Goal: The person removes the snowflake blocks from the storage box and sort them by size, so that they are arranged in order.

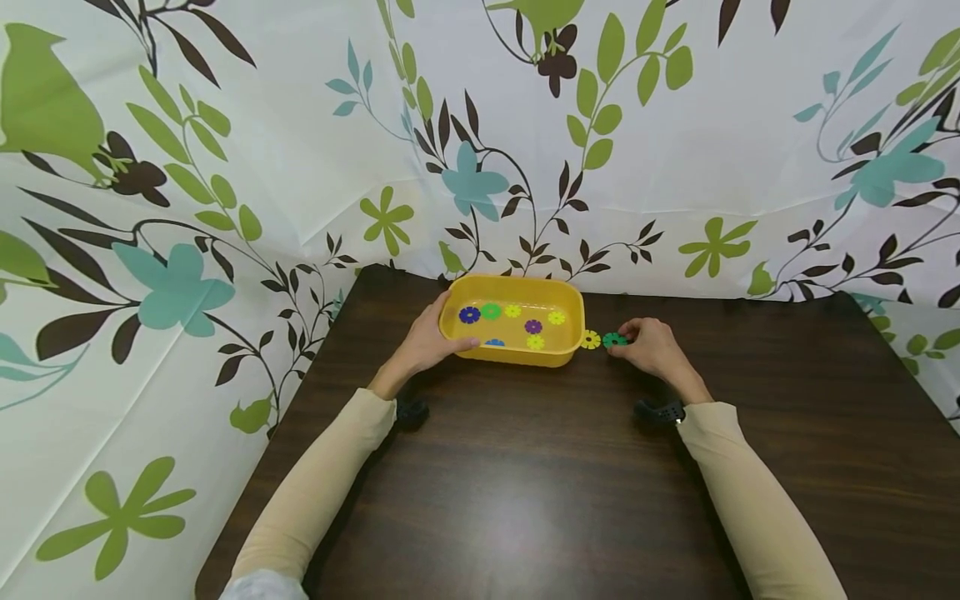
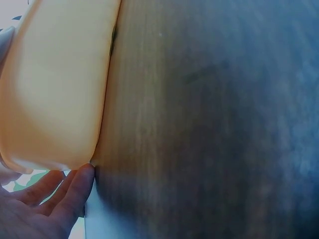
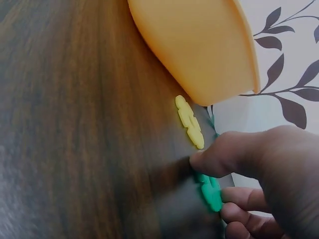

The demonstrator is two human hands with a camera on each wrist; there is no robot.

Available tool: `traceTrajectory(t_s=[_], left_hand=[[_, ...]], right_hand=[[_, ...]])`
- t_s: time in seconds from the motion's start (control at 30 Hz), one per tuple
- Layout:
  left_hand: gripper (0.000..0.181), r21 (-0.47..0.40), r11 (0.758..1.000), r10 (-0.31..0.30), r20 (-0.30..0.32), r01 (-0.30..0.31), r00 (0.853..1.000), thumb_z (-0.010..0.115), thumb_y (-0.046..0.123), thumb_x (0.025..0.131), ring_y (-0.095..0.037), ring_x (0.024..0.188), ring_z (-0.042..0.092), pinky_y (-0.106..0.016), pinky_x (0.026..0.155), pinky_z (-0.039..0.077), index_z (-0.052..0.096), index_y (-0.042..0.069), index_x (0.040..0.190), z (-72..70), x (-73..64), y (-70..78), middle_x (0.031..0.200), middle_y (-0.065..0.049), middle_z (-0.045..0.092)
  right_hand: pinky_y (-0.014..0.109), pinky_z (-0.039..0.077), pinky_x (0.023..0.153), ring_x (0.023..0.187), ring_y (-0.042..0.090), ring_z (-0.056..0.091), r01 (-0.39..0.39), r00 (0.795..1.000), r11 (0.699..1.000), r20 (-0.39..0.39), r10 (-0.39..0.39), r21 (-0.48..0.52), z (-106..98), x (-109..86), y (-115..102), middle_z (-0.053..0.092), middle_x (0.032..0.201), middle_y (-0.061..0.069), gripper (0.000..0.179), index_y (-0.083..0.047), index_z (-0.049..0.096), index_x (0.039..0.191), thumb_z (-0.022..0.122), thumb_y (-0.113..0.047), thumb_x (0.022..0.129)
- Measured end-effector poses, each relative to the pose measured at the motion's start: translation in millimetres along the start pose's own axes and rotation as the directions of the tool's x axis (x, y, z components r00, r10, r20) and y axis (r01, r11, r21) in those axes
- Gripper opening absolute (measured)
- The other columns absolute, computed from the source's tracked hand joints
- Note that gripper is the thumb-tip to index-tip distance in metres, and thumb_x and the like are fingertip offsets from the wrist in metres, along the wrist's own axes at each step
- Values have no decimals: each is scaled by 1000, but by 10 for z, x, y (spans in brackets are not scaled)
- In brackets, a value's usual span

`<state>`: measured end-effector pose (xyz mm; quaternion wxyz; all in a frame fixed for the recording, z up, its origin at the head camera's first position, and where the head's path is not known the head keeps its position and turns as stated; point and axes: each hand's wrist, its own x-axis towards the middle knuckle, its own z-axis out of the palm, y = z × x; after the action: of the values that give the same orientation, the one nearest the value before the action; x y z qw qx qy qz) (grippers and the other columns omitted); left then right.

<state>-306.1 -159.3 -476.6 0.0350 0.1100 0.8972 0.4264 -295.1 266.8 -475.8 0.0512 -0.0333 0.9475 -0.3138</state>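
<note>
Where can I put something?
The wooden table is bare between the left sleeve and right sleeve, and right of the right hand. It's crowded at the yellow basin: the left hand grips one end; a yellow flower disc and held green flower disc are near the other.

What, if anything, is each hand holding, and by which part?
Right hand: green flower-shaped disc, pinched by its edge. Left hand: yellow tub, held around its left end.

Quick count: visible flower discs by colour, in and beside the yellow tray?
Yellow discs: 4
Green discs: 2
Blue discs: 2, one partly hidden
Purple disc: 1
Total visible: 9
</note>
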Motion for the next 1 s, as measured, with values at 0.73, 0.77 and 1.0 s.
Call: traceTrajectory(t_s=[0.73,0.77,1.0], left_hand=[[120,-22,1000,1,1,-1,1000,89,50,86,-37,129,55,-57,115,51,16,18,176,-16,2,-11,160,-21,46],[120,-20,1000,1,1,-1,1000,89,50,86,-37,129,55,-58,116,51,16,18,176,-17,4,-11,160,-21,46],[119,-15,1000,4,5,-4,1000,88,50,87,-38,132,54,-59,119,49,16,16,176,2,25,-8,164,-21,44]], right_hand=[[58,58,95,112,43,67,89,985,995,-154,-81,46,-143,-71,-421,72,126,30,61,9,65,141,76,-37,102],[57,58,95,112,42,67,103,982,993,-163,-94,49,-146,-55,-481,72,126,29,59,8,66,141,76,-36,102],[52,57,93,108,40,66,178,978,983,-122,-172,43,-112,91,-924,72,124,27,54,7,68,139,77,-30,101]])
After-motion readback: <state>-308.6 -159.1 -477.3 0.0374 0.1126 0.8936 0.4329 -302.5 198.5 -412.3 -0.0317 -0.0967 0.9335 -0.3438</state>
